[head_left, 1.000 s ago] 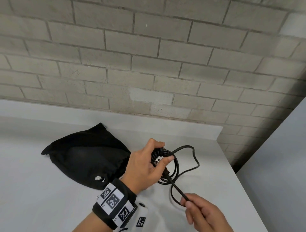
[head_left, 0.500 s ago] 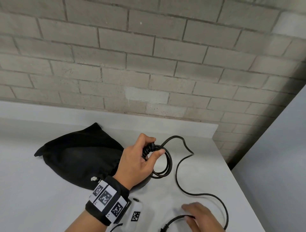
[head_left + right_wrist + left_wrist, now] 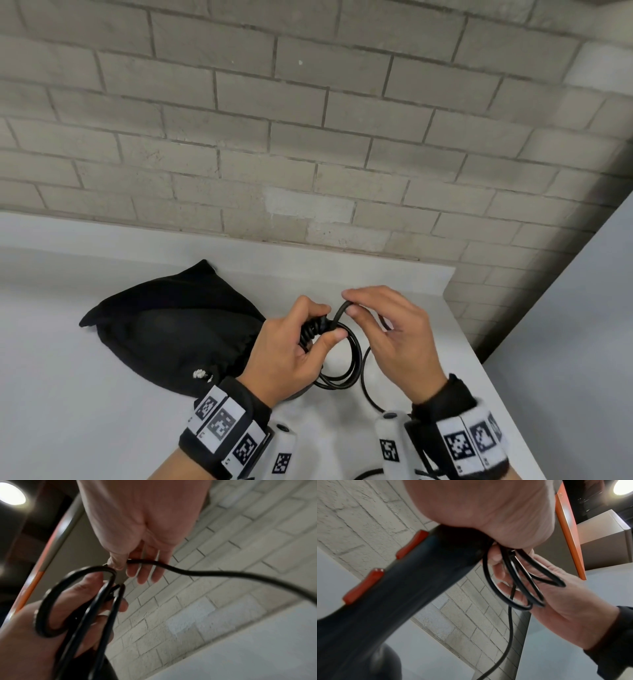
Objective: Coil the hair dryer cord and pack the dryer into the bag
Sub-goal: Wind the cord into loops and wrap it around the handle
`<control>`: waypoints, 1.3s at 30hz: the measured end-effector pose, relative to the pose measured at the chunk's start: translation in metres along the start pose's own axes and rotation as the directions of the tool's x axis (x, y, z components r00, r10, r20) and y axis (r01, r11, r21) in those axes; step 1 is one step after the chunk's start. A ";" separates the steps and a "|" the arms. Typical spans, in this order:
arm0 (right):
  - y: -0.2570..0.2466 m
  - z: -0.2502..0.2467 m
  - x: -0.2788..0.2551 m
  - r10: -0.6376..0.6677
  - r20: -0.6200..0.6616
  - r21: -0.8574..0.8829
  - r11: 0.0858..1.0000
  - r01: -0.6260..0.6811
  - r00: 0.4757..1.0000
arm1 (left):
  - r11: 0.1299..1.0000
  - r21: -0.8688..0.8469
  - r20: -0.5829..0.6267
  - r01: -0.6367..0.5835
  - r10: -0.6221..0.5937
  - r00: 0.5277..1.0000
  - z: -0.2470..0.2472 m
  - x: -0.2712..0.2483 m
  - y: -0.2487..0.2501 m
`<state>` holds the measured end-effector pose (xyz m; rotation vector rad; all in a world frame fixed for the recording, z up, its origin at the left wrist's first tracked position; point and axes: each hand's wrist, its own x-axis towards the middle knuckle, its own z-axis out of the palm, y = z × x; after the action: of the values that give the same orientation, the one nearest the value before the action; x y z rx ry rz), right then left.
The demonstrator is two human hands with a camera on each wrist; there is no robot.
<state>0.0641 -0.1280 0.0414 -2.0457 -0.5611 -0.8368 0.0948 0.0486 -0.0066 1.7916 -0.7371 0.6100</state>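
Observation:
The black hair dryer (image 3: 399, 588), with orange-red buttons on its handle, is gripped at the handle's end by my left hand (image 3: 287, 353). In the head view that hand hides most of the dryer. The same hand holds a few loops of the black cord (image 3: 352, 359) against the handle. My right hand (image 3: 394, 329) pinches the cord (image 3: 188, 572) between thumb and fingers, just right of the left thumb. Loose cord (image 3: 368, 387) trails down past my right wrist. The black drawstring bag (image 3: 164, 329) lies on the table to the left of my hands.
The white table (image 3: 85, 411) runs back to a grey brick wall (image 3: 308, 137). Its right edge lies close to my right wrist, with a grey panel (image 3: 582, 342) beyond it. A white drawstring knot (image 3: 198, 373) shows at the bag's near edge.
My right hand has come up from the table's front edge to the left hand, bringing a stretch of cord with it. The left hand has kept its hold on the handle and loops.

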 end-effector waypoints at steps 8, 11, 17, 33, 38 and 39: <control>0.006 0.017 -0.002 0.391 0.287 0.347 0.809 -0.475 0.875 | 0.991 -0.034 -0.039 -0.129 0.128 0.991 -0.002 -0.007 -0.005; 0.001 0.013 -0.002 0.375 0.376 0.328 0.802 -0.500 0.848 | 0.989 -0.042 -0.059 -0.143 0.140 0.988 -0.001 -0.009 -0.004; -0.009 0.007 -0.015 0.272 0.435 0.267 0.871 -0.412 0.858 | 0.994 -0.025 -0.141 -0.104 0.100 0.985 0.000 -0.004 -0.003; -0.015 0.004 -0.013 0.339 0.458 0.366 0.771 -0.522 0.822 | 1.000 -0.012 -0.084 -0.026 0.025 0.996 -0.002 -0.005 -0.001; -0.018 0.002 -0.011 0.329 0.465 0.389 0.758 -0.523 0.822 | 0.999 -0.001 -0.045 -0.049 0.049 0.998 -0.003 -0.005 0.002; -0.019 0.002 -0.012 0.330 0.467 0.387 0.758 -0.525 0.821 | 0.999 0.001 -0.051 -0.048 0.048 0.998 -0.003 -0.004 0.003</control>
<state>0.0448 -0.1170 0.0419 -1.7305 -0.4139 0.0057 0.0897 0.0511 -0.0064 1.7555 -0.7474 0.6854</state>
